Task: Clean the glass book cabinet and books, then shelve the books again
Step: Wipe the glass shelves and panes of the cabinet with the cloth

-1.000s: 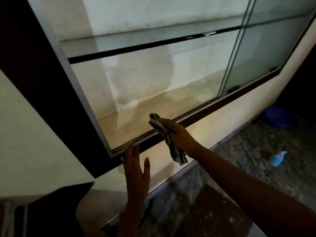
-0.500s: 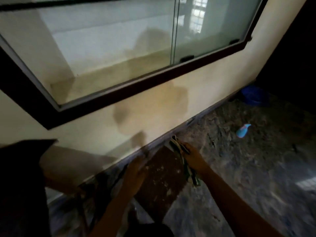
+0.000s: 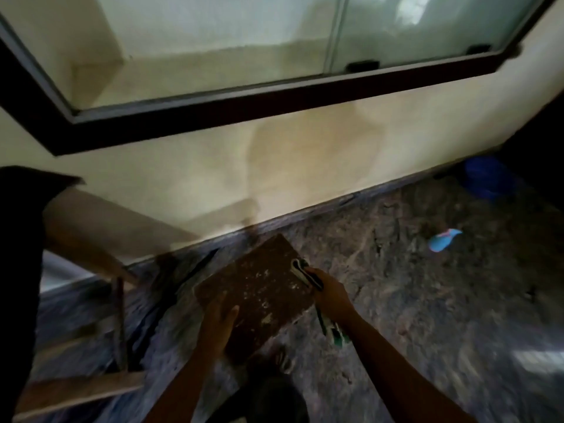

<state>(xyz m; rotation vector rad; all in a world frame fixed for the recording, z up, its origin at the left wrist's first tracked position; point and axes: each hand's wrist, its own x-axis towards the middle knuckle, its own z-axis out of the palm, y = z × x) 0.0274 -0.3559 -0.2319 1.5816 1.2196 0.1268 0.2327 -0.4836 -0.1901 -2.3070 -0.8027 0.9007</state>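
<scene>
Head view: you look down along the cream wall [image 3: 213,169] to the stone floor [image 3: 427,303]; the picture is dim and somewhat blurred.
Glass cabinet [image 3: 244,109]: it is set in the wall above your hands, within a dark frame. Its sliding glass panes [image 3: 213,22] meet at a pale upright bar right of centre.
Brown board [image 3: 259,288]: it is speckled with pale flecks and lies tilted below the cabinet, near the foot of the wall.
Left hand [image 3: 218,323]: your fingers lie straight and flat on the board's near corner, with the thumb spread apart.
Right hand [image 3: 331,296]: your fingers are curled round the striped cloth [image 3: 300,267] at the board's right edge. One end of the cloth hangs below your wrist.
Wooden frame [image 3: 119,315]: it stands left of the board, by the wall.
Blue bottle [image 3: 444,241]: it lies on the floor, well right of your hands.
Blue basin [image 3: 488,178]: it sits by the wall beyond the bottle.
</scene>
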